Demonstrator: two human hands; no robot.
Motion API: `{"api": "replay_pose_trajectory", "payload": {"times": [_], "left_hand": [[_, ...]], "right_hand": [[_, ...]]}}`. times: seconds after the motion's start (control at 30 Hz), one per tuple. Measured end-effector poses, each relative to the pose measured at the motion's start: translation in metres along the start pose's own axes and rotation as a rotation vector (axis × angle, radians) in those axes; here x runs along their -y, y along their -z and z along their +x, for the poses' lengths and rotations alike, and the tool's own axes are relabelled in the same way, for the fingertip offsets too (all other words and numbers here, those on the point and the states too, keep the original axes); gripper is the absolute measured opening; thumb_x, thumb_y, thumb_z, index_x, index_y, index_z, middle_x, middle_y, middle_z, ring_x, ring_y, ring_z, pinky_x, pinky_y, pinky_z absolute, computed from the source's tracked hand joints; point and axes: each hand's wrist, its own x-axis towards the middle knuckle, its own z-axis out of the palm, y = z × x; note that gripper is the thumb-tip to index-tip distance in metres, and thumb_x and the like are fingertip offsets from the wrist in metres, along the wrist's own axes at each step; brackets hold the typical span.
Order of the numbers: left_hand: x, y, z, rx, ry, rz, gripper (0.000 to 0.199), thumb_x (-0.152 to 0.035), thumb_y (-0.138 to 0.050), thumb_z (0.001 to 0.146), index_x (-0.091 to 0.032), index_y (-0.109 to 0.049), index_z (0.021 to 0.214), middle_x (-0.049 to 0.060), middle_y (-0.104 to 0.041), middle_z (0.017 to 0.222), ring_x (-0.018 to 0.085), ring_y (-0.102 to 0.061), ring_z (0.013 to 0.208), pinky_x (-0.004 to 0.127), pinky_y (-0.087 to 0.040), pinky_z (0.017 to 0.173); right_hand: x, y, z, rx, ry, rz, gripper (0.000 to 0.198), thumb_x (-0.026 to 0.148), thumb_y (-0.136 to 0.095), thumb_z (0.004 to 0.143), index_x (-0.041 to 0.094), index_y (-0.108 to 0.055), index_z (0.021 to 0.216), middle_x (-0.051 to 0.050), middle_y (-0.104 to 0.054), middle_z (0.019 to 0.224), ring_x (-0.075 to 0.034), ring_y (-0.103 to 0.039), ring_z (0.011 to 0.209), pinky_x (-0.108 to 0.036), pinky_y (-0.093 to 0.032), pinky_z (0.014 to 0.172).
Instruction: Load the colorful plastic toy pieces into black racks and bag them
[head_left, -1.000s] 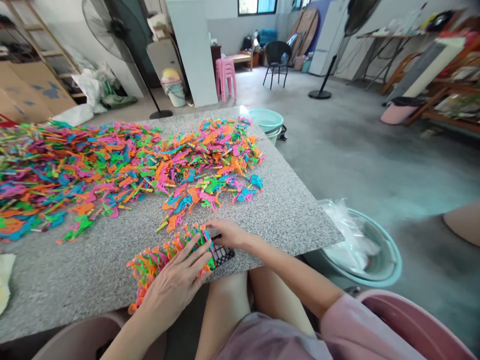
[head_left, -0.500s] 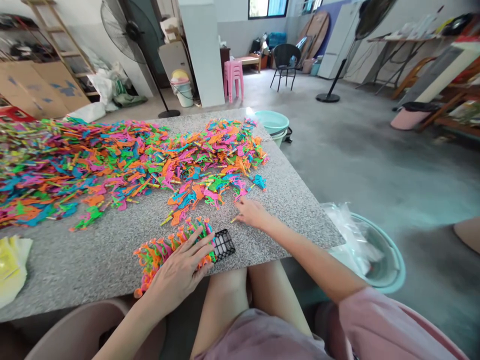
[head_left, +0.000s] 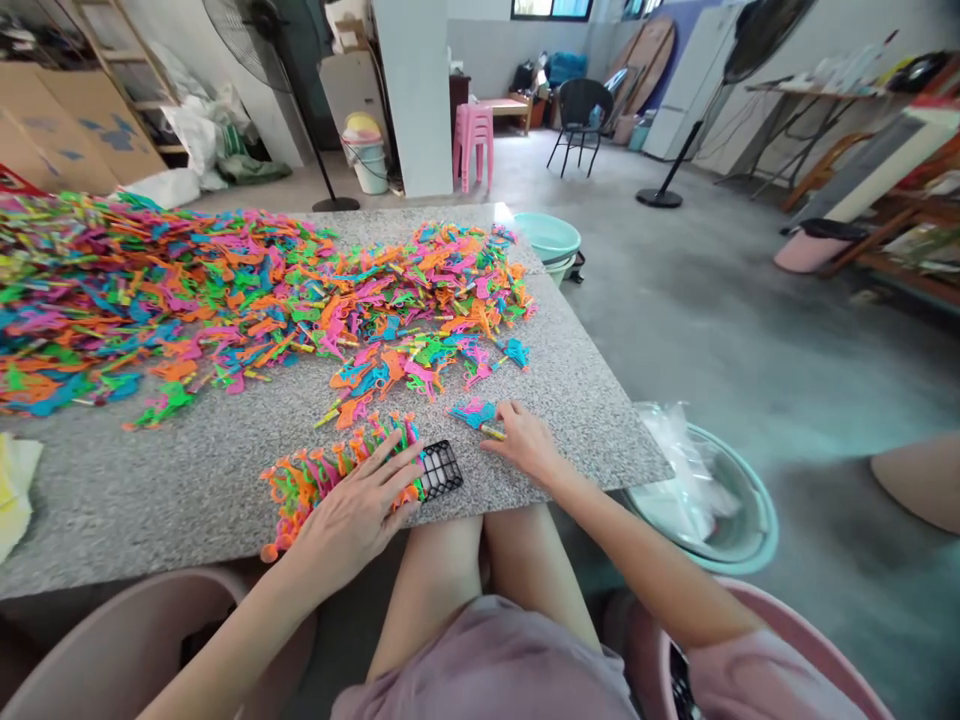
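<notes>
Right hand (head_left: 525, 440) shifted a little rightward since half a second ago; blue-and-pink toy guns (head_left: 474, 412) now show at its fingertips, where mostly the hand itself showed before. Left hand's place on the row unchanged; camera view tipped slightly.

Left to right. Far left edge: yellow paper (head_left: 15, 490) on the speckled table (head_left: 585, 400). Lower left: pink tub (head_left: 127, 640) under the table edge. Upper left to centre: wide heap of toy guns (head_left: 240, 290), mixed orange, pink, green, blue, with a looser bunch at its near side.

Lower centre: row of toys (head_left: 330, 470), packed side by side, round orange ends outward. Left hand (head_left: 364, 495) lies over the row's right part, palm down, fingers extended, not gripping. Black rack (head_left: 444, 468) shows beyond the fingers; bare grid there.

Right of centre: blue-and-pink toys lie apart from the rack. Right thumb and fingers bracket their near end by a yellow stick; pinched or merely touching, cannot tell. Hands apart.

Right: teal basin (head_left: 765, 520) with clear plastic bags (head_left: 686, 475).

Handling, my judgement: left palm light but steady, so the row keeps its line; right grip better on the toy bodies than the thin stick.
</notes>
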Motion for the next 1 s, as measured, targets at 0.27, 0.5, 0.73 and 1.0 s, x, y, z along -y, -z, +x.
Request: {"api": "replay_pose_trajectory", "payload": {"times": [0.27, 0.5, 0.73, 1.0], "left_hand": [[-0.005, 0.004, 0.001, 0.045, 0.042, -0.013, 0.031, -0.029, -0.047, 0.099, -0.021, -0.055, 0.128, 0.004, -0.044, 0.151, 0.027, -0.020, 0.149, 0.047, -0.038, 0.115], [-0.008, 0.006, 0.003, 0.056, 0.051, -0.038, 0.031, -0.026, -0.043, 0.100, -0.020, -0.055, 0.128, 0.004, -0.045, 0.151, 0.026, -0.016, 0.150, 0.047, -0.035, 0.117], [-0.011, 0.008, 0.005, 0.053, 0.076, -0.067, 0.031, -0.024, -0.039, 0.100, -0.020, -0.054, 0.127, 0.003, -0.045, 0.151, 0.024, -0.016, 0.150, 0.045, -0.038, 0.115], [-0.012, 0.005, 0.004, 0.056, 0.141, -0.090, 0.044, -0.022, -0.038, 0.098, -0.019, -0.040, 0.142, 0.007, -0.043, 0.152, 0.022, -0.020, 0.149, 0.043, -0.039, 0.114]], "right_hand": [[0.002, 0.011, 0.008, 0.288, -0.059, 0.205, 0.011, 0.018, -0.068, 0.078, 0.018, -0.058, 0.073, 0.002, -0.065, 0.063, -0.013, -0.063, 0.057, -0.022, -0.041, 0.057], [0.036, -0.007, -0.045, 0.140, -0.094, 0.421, 0.007, 0.024, -0.063, 0.082, 0.018, -0.059, 0.082, -0.001, -0.068, 0.069, -0.014, -0.065, 0.059, -0.024, -0.046, 0.063], [0.082, -0.030, -0.043, 0.162, 0.030, 0.429, 0.007, 0.023, -0.068, 0.075, 0.019, -0.064, 0.078, -0.001, -0.069, 0.074, -0.016, -0.063, 0.067, -0.023, -0.045, 0.062], [0.105, -0.028, -0.029, 0.278, 0.126, 0.085, 0.021, 0.011, -0.057, 0.078, 0.015, -0.066, 0.097, -0.011, -0.073, 0.091, -0.022, -0.068, 0.081, -0.026, -0.045, 0.069]]}}
